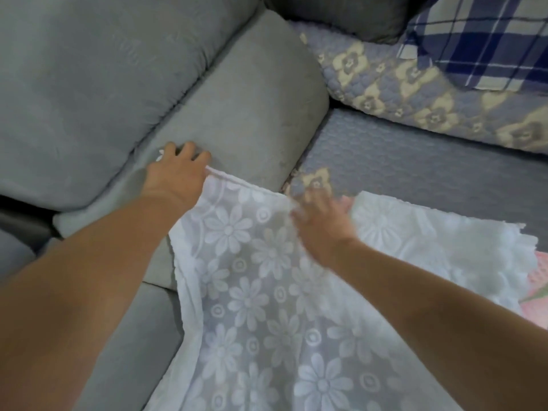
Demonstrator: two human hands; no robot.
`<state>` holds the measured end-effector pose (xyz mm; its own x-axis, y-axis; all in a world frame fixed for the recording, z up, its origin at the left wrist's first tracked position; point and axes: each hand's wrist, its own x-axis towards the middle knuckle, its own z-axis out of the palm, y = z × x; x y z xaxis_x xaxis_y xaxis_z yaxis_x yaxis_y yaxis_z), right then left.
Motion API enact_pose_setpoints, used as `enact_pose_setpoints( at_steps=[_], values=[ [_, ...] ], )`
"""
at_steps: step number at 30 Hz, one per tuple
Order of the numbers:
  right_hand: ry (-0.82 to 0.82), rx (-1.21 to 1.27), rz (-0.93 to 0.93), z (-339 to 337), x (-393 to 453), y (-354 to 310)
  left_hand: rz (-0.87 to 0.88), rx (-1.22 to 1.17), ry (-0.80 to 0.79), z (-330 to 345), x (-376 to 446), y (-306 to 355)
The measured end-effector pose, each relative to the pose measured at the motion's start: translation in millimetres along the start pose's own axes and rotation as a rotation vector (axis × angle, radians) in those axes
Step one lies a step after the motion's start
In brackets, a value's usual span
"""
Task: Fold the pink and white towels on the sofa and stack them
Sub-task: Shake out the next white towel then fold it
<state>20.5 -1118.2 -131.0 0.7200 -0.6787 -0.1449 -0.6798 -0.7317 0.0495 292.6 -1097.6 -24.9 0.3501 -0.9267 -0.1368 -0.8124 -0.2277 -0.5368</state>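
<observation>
— On the grey sofa, where is the white towel?
— Spread over the seat edge, partly covering a pink towel at right.
— The grips?
— The left hand pinches the towel's far corner against the cushion. The right hand is blurred; its grip cannot be told.

Soft, even light — slight motion blur

Both bare forearms reach forward; left hand pinches a cloth corner, right hand blurred, fingers extended, palm down.
</observation>
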Motion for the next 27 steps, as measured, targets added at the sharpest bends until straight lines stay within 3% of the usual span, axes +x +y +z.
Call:
enact_pose_setpoints(
  at_steps=[2, 3, 6, 9, 10, 12, 14, 18, 20, 24, 27],
  values=[
    [-0.027, 0.054, 0.306, -8, 10, 24, -0.023, -0.015, 0.005, 3, 2, 0],
    [0.009, 0.06, 0.322, -13, 11, 27, -0.034, -0.021, 0.006, 4, 2, 1],
    [0.186, 0.136, 0.086, -34, 2, 10, -0.057, -0.032, -0.024, 4, 6, 8],
    [0.094, 0.098, -0.418, -32, -10, -22, -0.095, -0.033, -0.069, -4, 14, 14],
    [0.064, -0.001, -0.456, -20, -7, -23, -0.106, -0.021, -0.083, -6, 16, 17],
    [0.013, -0.049, -0.049, -3, 4, -5, -0.126, -0.007, -0.107, -7, 18, 22],
    [-0.021, 0.134, 0.338, 0, -1, 22, -0.142, 0.014, -0.135, -6, 18, 25],
    [0.343, 0.413, 0.284, -6, -91, 32, -0.178, -0.058, -0.127, -1, 15, 26],
    [0.426, 0.545, 0.314, 0, -166, 30, -0.184, -0.064, -0.085, 3, 17, 28],
    [0.453, 0.648, 0.628, 48, -313, 58, -0.232, -0.143, -0.096, 12, 12, 37],
    [0.297, 0.605, 0.803, 92, -388, 82, -0.038, -0.111, 0.058, -1, -20, 93]
  ],
)
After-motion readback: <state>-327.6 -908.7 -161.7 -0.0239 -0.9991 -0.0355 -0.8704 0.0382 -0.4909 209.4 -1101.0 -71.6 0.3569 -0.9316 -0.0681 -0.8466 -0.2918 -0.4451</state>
